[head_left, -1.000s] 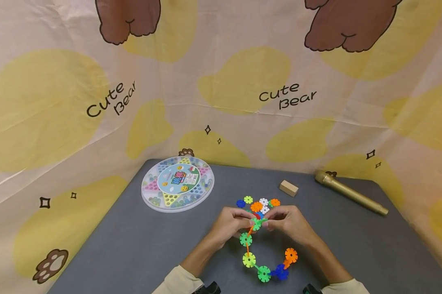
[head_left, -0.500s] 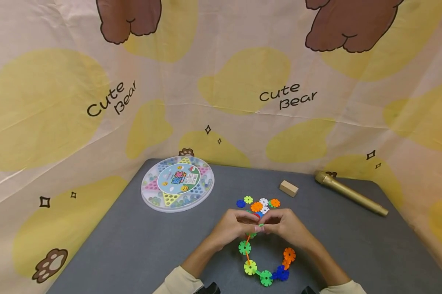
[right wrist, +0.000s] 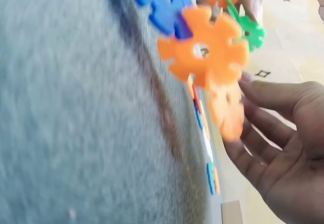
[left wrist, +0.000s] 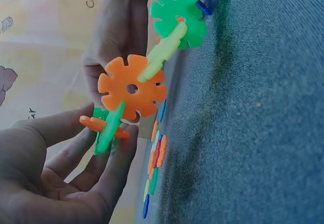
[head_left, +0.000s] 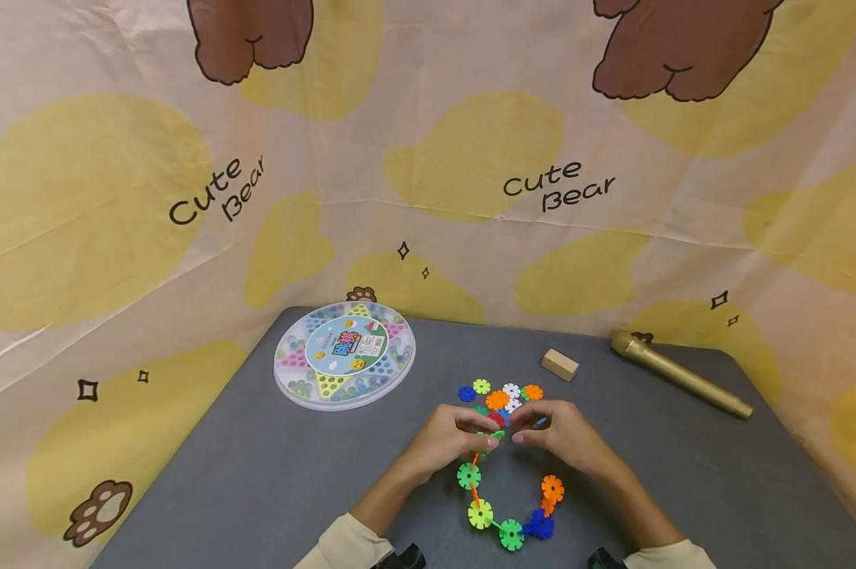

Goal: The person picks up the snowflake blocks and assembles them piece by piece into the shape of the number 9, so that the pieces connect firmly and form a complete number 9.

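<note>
Sleeves: cream cloth cuffs [head_left: 345,544] cover your forearms at the bottom edge, with a black device [head_left: 405,558] at each wrist.
Chain: a chain of notched, flower-shaped plastic discs [head_left: 480,514], slotted into one another, bends into an incomplete ring in front of you; whether its near side rests on the tabletop, you cannot tell.
Near side: a green disc [head_left: 511,535] sits between a yellow-green one and the dark blue discs [head_left: 541,523].
Free end: bright orange discs [head_left: 552,487] join the blue ones on your right, apart from your right hand in the head view.
Left hand: your left hand [head_left: 438,442] pinches the chain's other end between thumb and fingers, where green and orange discs [left wrist: 110,133] cross; which single disc takes the grip, you cannot tell.
Right hand: your right hand [head_left: 559,435] has thumb and fingertips apart, just beside the left hand.
Tabletop: the grey tabletop [head_left: 257,490] lies under everything.
Loose discs: just beyond your hands lies a group of blue, yellow-green, white, orange and red discs [head_left: 497,400].
Gold piece: a gold, microphone-shaped object [head_left: 680,374] lies slantwise on your right.
Block: a pale, wood-coloured rectangular block [head_left: 559,364] lies beyond the loose discs.
Game: a round, clear plastic game board [head_left: 345,348] with marbles lies far left.
Backdrop: pale cloth [head_left: 456,47] with yellow patches and "Cute Bear" lettering hangs behind.
</note>
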The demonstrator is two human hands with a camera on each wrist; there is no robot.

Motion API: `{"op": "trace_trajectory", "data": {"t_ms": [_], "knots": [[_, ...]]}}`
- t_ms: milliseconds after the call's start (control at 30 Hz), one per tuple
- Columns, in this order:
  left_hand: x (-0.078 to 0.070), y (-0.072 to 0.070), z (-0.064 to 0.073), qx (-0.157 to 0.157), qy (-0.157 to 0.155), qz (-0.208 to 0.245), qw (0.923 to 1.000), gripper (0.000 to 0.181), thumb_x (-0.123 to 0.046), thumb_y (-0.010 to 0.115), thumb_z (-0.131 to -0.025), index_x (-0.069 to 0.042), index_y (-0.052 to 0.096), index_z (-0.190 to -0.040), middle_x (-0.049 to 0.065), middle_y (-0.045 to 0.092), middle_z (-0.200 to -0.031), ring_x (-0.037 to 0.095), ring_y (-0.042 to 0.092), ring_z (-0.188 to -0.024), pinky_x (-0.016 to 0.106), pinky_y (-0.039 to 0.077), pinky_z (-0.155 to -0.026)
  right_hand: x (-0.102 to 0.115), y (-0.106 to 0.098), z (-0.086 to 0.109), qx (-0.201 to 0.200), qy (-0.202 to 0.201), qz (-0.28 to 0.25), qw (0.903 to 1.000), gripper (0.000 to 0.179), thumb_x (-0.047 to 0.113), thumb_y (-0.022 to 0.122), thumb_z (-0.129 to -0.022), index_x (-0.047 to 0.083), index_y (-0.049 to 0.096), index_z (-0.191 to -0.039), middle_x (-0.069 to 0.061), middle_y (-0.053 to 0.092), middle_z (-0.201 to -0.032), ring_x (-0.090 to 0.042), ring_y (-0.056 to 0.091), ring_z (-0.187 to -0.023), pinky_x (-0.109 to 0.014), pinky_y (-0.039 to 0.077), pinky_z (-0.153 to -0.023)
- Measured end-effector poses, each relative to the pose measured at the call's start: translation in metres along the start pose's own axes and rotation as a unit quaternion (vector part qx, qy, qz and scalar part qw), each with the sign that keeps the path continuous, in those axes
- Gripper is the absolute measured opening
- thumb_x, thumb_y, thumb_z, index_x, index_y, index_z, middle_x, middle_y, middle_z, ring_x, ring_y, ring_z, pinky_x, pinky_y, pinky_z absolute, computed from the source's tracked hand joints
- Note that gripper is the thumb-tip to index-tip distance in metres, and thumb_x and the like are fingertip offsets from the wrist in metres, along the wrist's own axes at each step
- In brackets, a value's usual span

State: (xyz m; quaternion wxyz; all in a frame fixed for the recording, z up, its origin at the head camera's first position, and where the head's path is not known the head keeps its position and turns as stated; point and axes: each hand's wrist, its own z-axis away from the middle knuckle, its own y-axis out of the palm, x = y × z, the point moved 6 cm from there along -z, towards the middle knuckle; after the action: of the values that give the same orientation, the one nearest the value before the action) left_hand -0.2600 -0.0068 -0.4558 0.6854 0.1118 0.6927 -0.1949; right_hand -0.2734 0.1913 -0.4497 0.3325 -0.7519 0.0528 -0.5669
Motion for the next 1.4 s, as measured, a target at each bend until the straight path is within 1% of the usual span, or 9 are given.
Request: {"op": "trace_trajectory", "data": {"t_ms": [133,333,433,633,800,900,1133,1267,1400], "knots": [[0.002,-0.002,0.0,-0.002,-0.004,-0.014,0.9999,0.017,-0.014,0.083,-0.09,-0.006,0.084,-0.104,0.005,0.079,-0.101,0.01,0.068,-0.073,0.023,0.054,-0.062,-0.008,-0.007,0.0,-0.012,0.015,0.013,0.9997,0.029,0.013,0.083,-0.093,0.002,0.076,-0.118,-0.009,0.078,-0.11,-0.018,0.072,-0.096,-0.027,0.059,-0.086],[0.004,-0.004,-0.001,-0.011,-0.002,-0.025,0.9996,0.014,-0.015,0.084,-0.09,-0.008,0.085,-0.102,0.002,0.079,-0.103,0.011,0.068,-0.077,0.026,0.054,-0.067,-0.016,-0.016,-0.001,-0.029,0.025,0.042,0.9984,0.036,0.012,0.082,-0.093,0.001,0.073,-0.126,-0.014,0.076,-0.12,-0.032,0.072,-0.111,-0.046,0.06,-0.094],[0.005,-0.004,-0.001,-0.013,-0.002,-0.027,0.9996,0.013,-0.015,0.084,-0.09,-0.008,0.085,-0.102,0.002,0.078,-0.101,0.01,0.066,-0.073,0.025,0.052,-0.065,-0.019,-0.018,0.0,-0.032,0.033,0.045,0.9979,0.039,0.012,0.082,-0.093,0.0,0.072,-0.128,-0.016,0.075,-0.125,-0.035,0.071,-0.116,-0.051,0.059,-0.096],[0.005,-0.005,-0.002,-0.011,-0.007,-0.035,0.9993,0.013,-0.016,0.085,-0.089,-0.009,0.086,-0.101,-0.001,0.077,-0.094,0.009,0.062,-0.068,0.023,0.05,-0.061,-0.021,-0.02,0.001,-0.033,0.04,0.058,0.997,0.041,0.012,0.083,-0.092,0.001,0.071,-0.13,-0.017,0.074,-0.128,-0.035,0.071,-0.12,-0.052,0.058,-0.098],[0.005,-0.004,0.0,-0.008,-0.008,-0.032,0.9994,0.015,-0.015,0.085,-0.09,-0.008,0.085,-0.103,0.001,0.078,-0.096,0.009,0.064,-0.071,0.024,0.051,-0.062,-0.024,-0.023,0.002,-0.041,0.047,0.078,0.995,0.04,0.014,0.085,-0.09,0.004,0.074,-0.127,-0.014,0.075,-0.124,-0.031,0.072,-0.112,-0.044,0.06,-0.093],[0.004,-0.004,0.0,-0.008,-0.011,-0.027,0.9995,0.015,-0.015,0.085,-0.09,-0.008,0.085,-0.103,0.003,0.079,-0.098,0.01,0.066,-0.074,0.025,0.052,-0.063,-0.026,-0.025,0.002,-0.043,0.053,0.091,0.9935,0.039,0.014,0.086,-0.089,0.006,0.075,-0.126,-0.012,0.075,-0.121,-0.027,0.07,-0.108,-0.039,0.057,-0.091],[0.005,-0.005,0.001,-0.006,-0.014,-0.029,0.9995,0.014,-0.015,0.084,-0.09,-0.008,0.085,-0.103,0.0,0.078,-0.096,0.009,0.066,-0.072,0.024,0.052,-0.063,-0.029,-0.025,0.003,-0.036,0.062,0.107,0.9917,0.036,0.005,0.085,-0.087,0.008,0.077,-0.122,-0.007,0.076,-0.116,-0.024,0.067,-0.102,-0.041,0.056,-0.092],[0.006,-0.005,0.0,-0.008,-0.011,-0.037,0.9992,0.012,-0.015,0.084,-0.089,-0.01,0.086,-0.1,-0.002,0.078,-0.091,0.009,0.063,-0.068,0.024,0.05,-0.062,-0.028,-0.024,0.004,-0.029,0.056,0.106,0.9923,0.036,-0.001,0.085,-0.084,0.006,0.078,-0.119,-0.008,0.077,-0.114,-0.022,0.066,-0.095,-0.033,0.057,-0.084],[0.006,-0.005,-0.001,-0.011,-0.002,-0.047,0.9988,0.01,-0.015,0.084,-0.088,-0.012,0.086,-0.097,-0.002,0.078,-0.092,0.01,0.065,-0.071,0.025,0.053,-0.064,-0.028,-0.025,0.005,-0.022,0.061,0.11,0.9918,0.028,0.002,0.087,-0.084,0.006,0.08,-0.11,-0.005,0.072,-0.097,-0.017,0.06,-0.085,-0.025,0.051,-0.073]]}}
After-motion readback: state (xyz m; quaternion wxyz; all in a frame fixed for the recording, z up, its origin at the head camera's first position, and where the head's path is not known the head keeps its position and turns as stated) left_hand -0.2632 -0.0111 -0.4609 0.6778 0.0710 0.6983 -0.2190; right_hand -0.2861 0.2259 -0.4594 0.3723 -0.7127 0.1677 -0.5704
